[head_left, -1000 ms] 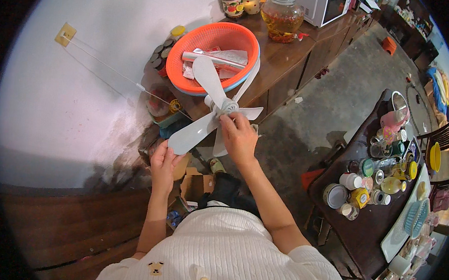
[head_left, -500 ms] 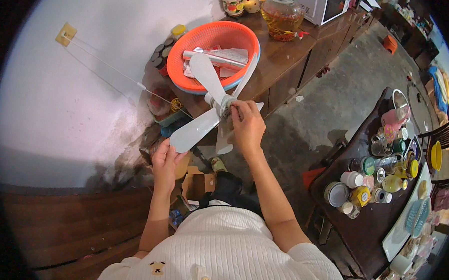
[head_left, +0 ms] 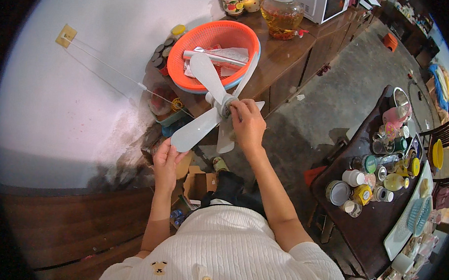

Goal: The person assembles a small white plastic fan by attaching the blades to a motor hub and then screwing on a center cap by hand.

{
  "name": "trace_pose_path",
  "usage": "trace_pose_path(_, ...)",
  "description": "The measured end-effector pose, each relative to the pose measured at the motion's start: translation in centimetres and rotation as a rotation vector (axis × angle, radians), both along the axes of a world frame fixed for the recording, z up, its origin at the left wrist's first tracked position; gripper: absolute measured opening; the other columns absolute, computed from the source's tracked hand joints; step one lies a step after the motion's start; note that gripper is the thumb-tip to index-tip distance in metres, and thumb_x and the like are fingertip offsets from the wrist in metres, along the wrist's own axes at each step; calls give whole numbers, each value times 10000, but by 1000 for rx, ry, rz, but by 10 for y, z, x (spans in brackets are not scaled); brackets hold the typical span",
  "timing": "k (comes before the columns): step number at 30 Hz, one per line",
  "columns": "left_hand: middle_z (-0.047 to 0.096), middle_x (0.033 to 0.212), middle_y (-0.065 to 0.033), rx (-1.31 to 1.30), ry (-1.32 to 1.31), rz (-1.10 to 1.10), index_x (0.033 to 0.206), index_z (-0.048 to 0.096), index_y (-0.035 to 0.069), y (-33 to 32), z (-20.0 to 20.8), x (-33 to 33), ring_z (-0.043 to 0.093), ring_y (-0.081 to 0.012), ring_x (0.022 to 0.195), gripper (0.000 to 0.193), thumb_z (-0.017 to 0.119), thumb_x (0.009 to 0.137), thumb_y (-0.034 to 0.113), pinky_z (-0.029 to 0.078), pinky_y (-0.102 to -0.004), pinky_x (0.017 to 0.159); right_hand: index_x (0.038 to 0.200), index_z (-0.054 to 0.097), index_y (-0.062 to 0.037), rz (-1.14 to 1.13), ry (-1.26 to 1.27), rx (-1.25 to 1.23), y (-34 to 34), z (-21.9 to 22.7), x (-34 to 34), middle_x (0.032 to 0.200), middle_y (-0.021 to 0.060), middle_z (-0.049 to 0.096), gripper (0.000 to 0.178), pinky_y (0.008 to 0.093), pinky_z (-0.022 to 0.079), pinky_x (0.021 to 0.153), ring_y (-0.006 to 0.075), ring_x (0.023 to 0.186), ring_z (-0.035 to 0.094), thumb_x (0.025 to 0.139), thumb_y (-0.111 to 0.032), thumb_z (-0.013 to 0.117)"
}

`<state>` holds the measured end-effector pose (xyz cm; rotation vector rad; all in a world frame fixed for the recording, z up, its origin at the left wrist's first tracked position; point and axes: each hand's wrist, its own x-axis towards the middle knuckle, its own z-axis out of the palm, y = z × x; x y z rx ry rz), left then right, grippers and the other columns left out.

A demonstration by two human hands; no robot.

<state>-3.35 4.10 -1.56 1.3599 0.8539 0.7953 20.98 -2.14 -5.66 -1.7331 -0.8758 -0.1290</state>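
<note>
A small fan (head_left: 197, 131) with several pale grey-white blades hangs in the air before me. My left hand (head_left: 166, 162) pinches the tip of its lower-left blade between thumb and fingers. At the fan's hub, my right hand (head_left: 249, 125) has its fingers drawn together against the centre; they cover part of it, and whether they hold some small part there is hidden. Just behind the upper blades stands an orange plastic basket (head_left: 176, 48), nested in a blue one, with a foil-like roll and papers inside.
The baskets rest on a brown wooden cabinet (head_left: 283, 62), beside a glass jar of amber liquid (head_left: 281, 16) and a white microwave (head_left: 318, 6). To the right, a dark table (head_left: 353, 235) bears several jars and bottles. An open cardboard box (head_left: 198, 185) lies by my feet.
Both hands keep their places on the fan, one at a blade tip and one at the hub. Only a very slight shift of the whole view shows.
</note>
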Motion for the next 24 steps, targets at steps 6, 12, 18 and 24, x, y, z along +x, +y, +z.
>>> trace_pose_path(6,595,1370,-133,-4,1,-22,1404,502,-29,-1,-1,1,611,-238,1241,369,493,1081,150,501,-413,1078,1018,700,-117,-41,72,28,3,-4,2,994,71,662,124,409,542,695,304,862,681,895,-128,703)
trace_pose_path(12,595,1369,-136,-14,17,-11,1408,497,-32,-3,0,1,609,-240,1244,365,479,1084,135,497,-414,1083,1009,691,-96,-48,177,-15,-5,-33,-6,994,79,665,118,408,538,722,318,883,682,897,-130,711)
trace_pose_path(18,624,1312,-98,-20,-19,-12,1377,538,-31,-1,-6,-2,627,-212,1204,338,485,1083,128,510,-406,1071,985,682,-102,2,-53,2,-11,-22,-25,975,75,653,138,405,538,646,289,850,672,860,-120,738)
trace_pose_path(24,590,1376,-134,-16,25,-9,1419,487,-36,-5,1,1,613,-246,1238,374,480,1081,124,502,-424,1079,980,682,-106,-33,-143,-34,-10,-21,-26,969,62,645,141,405,536,640,285,849,665,852,-121,737)
